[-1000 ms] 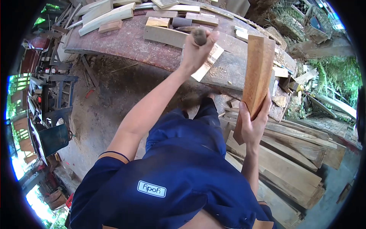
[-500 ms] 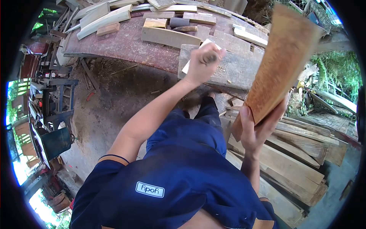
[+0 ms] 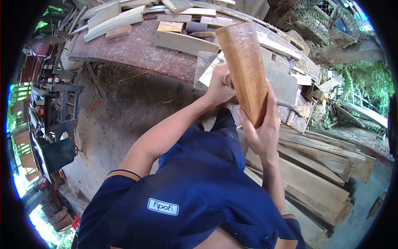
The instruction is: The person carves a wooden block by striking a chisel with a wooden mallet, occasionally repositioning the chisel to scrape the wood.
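My right hand [image 3: 263, 132] grips the lower end of a thick, tapered wooden block [image 3: 248, 68], its brown face glossy. The block stands raised and tilted in front of the bench, its broad end up. My left hand [image 3: 219, 84] is a fist around a round wooden handle [image 3: 228, 79], close against the block's left side. Whatever the handle belongs to is hidden behind the block. Below the left fist a pale flat piece [image 3: 208, 76] lies on a grey board [image 3: 286, 85] at the bench's near edge.
The red-brown workbench [image 3: 137, 52] carries several wood offcuts, a curved piece [image 3: 182, 42] and a dark cylinder [image 3: 196, 27]. Stacked planks [image 3: 315, 178] lie low on my right. A green container [image 3: 60, 153] and shelving stand to the left. Sawdust covers parts of the floor.
The wooden block has swung left and turned in my right hand, and now covers part of my left hand. My left fist has come slightly lower, beside the block.
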The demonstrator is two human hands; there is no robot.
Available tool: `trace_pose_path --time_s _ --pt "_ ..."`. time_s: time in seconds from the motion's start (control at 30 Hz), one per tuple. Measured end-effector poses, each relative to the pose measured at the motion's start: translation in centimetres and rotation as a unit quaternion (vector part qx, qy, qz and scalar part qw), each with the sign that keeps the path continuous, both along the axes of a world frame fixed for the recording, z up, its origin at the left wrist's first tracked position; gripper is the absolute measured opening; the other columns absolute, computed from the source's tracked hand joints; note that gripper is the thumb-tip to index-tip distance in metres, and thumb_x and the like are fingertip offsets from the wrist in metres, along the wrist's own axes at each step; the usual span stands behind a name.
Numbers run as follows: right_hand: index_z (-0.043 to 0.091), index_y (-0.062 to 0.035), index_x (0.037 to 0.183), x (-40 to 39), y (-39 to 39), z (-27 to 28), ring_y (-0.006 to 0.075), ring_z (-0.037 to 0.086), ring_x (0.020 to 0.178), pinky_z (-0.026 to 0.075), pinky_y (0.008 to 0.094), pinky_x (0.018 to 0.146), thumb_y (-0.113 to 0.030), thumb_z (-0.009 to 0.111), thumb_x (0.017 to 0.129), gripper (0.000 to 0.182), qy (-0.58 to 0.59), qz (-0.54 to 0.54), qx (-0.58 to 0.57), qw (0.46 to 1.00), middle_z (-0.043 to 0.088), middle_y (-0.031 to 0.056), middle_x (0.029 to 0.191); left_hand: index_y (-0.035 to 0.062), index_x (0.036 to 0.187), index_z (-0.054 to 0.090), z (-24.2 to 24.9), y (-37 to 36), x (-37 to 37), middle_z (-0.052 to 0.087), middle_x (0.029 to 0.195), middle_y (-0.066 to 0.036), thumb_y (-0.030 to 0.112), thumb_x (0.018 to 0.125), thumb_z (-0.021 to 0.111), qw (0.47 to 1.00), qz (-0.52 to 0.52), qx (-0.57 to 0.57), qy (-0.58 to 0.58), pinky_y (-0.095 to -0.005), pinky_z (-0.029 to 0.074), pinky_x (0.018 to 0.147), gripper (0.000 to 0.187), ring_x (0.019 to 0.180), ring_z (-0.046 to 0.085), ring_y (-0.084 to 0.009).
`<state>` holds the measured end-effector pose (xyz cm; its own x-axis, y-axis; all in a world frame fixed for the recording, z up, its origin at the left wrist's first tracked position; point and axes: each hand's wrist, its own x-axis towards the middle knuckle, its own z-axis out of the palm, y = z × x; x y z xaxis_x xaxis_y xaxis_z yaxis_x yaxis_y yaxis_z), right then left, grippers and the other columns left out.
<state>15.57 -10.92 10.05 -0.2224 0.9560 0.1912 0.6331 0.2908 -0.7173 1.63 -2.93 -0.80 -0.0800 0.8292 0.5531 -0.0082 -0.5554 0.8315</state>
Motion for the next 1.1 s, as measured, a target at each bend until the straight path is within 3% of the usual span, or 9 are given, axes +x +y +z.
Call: trace_pose_path --time_s 0.03,0.07,0.13,0.2,0.7,0.8,0.87,1.0,1.1 --pt "0.026 -0.0079 0.151 0.0 0.1 -0.3 0.0403 0.071 0.089 0.057 0.0449 0.078 -0.022 0.074 0.081 0.087 0.01 -0.018 0.003 1.0 0.067 0.0265 0.111 0.003 0.094 0.065 0.1 -0.1 -0.7 0.061 0.075 -0.013 0.005 0.083 0.068 0.998 -0.016 -0.051 0.014 -0.0345 0.049 0.069 0.012 0.071 0.059 -0.0285" --pt "0.026 -0.0088 0.152 0.1 -0.1 -0.5 0.0406 0.071 0.089 0.057 0.0448 0.077 -0.022 0.074 0.081 0.086 0.018 -0.04 0.002 0.999 0.067 0.0258 0.111 0.0026 0.089 0.063 0.2 0.6 -0.7 0.061 0.071 -0.006 0.006 0.087 0.066 0.998 -0.021 -0.053 -0.034 -0.0311 0.047 0.062 0.005 0.065 0.058 -0.017" --pt "0.026 -0.0102 0.152 0.5 -0.2 -0.6 0.041 0.069 0.098 0.055 0.0461 0.084 -0.023 0.073 0.083 0.085 0.008 -0.062 -0.016 0.998 0.064 0.0262 0.118 0.0033 0.081 0.06 0.4 2.3 -2.9 0.058 0.066 0.0 0.009 0.092 0.063 0.988 0.003 -0.156 -0.009 -0.025 0.041 0.053 0.013 0.059 0.052 -0.0072" --pt "0.026 -0.0096 0.152 1.3 -0.4 -1.1 0.0399 0.065 0.108 0.051 0.0466 0.093 -0.024 0.072 0.084 0.084 0.033 -0.086 -0.009 0.996 0.059 0.0266 0.126 0.0083 0.073 0.05 1.2 4.2 -4.1 0.047 0.06 0.005 0.018 0.097 0.062 0.973 0.005 -0.172 -0.156 -0.0214 0.034 0.05 0.028 0.055 0.043 -0.0034" --pt "0.025 -0.0094 0.152 2.2 -1.2 -1.8 0.0407 0.064 0.111 0.049 0.0456 0.095 -0.023 0.07 0.085 0.082 0.027 -0.1 -0.058 0.993 0.06 0.027 0.125 0.0088 0.074 0.049 0.6 5.6 -3.5 0.05 0.064 0.005 0.025 0.096 0.066 0.987 0.005 -0.151 -0.049 -0.0188 0.034 0.051 0.032 0.056 0.044 -0.002" --pt "0.026 -0.0094 0.152 2.5 -1.1 -2.0 0.0405 0.065 0.109 0.05 0.0453 0.094 -0.022 0.07 0.085 0.081 0.045 -0.1 -0.065 0.992 0.062 0.0263 0.123 0.0068 0.072 0.049 0.6 6.4 -3.4 0.046 0.066 0.005 0.033 0.094 0.069 0.985 0.081 -0.134 -0.076 -0.0229 0.034 0.051 0.039 0.058 0.042 -0.0052" --pt "0.026 -0.0094 0.152 2.5 -1.1 -1.8 0.0399 0.064 0.111 0.049 0.045 0.095 -0.021 0.07 0.085 0.081 0.042 -0.099 -0.055 0.993 0.06 0.0261 0.125 0.0082 0.084 0.046 0.5 7.3 -3.6 0.045 0.069 0.004 0.034 0.091 0.072 0.948 0.176 -0.104 -0.245 -0.0212 0.039 0.051 0.037 0.056 0.046 -0.0067" --pt "0.026 -0.0098 0.152 3.0 -1.2 -2.2 0.0395 0.062 0.115 0.048 0.0449 0.097 -0.021 0.07 0.085 0.081 0.041 -0.106 -0.062 0.992 0.058 0.0261 0.129 0.0084 0.094 0.043 -1.0 8.3 -5.7 0.047 0.072 0.003 0.034 0.09 0.072 0.915 0.235 -0.103 -0.31 -0.0214 0.045 0.051 0.039 0.055 0.049 -0.0074" --pt "0.026 -0.0106 0.152 3.0 -1.3 -2.1 0.0393 0.06 0.117 0.047 0.0448 0.098 -0.02 0.07 0.085 0.081 0.04 -0.111 -0.073 0.99 0.056 0.0261 0.132 0.0068 0.094 0.049 -1.2 8.6 -6.9 0.052 0.075 0.0 0.036 0.093 0.069 0.931 0.224 -0.146 -0.249 -0.0228 0.044 0.055 0.035 0.056 0.049 -0.0078"
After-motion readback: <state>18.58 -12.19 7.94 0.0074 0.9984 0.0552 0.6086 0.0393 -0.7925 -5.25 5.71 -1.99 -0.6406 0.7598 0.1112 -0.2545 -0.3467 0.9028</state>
